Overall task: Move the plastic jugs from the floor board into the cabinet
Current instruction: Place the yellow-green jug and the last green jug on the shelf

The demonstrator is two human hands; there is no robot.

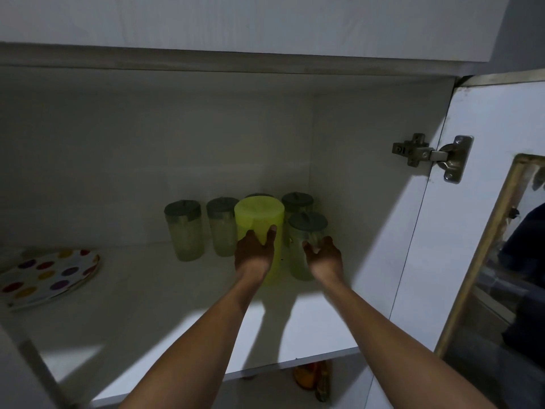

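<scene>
A yellow-green plastic jug [259, 214] stands upright on the cabinet shelf [165, 314], towards the back right corner. My left hand [254, 253] wraps its front, thumb on the right side. Just right of it stands a clear jug with a grey lid [308, 224]. My right hand [323, 256] is at that jug's lower front with fingers spread, fingertips at its wall. Several more clear grey-lidded jugs line the back: two to the left [183, 230] [221, 227], one at the right rear [297, 202], one mostly hidden behind the yellow jug.
A white plate with coloured dots [50, 276] lies at the shelf's left end. The cabinet door [472, 219] stands open at the right on a metal hinge [433, 154], with a framed glass panel. Orange items [312, 379] sit on the lower level.
</scene>
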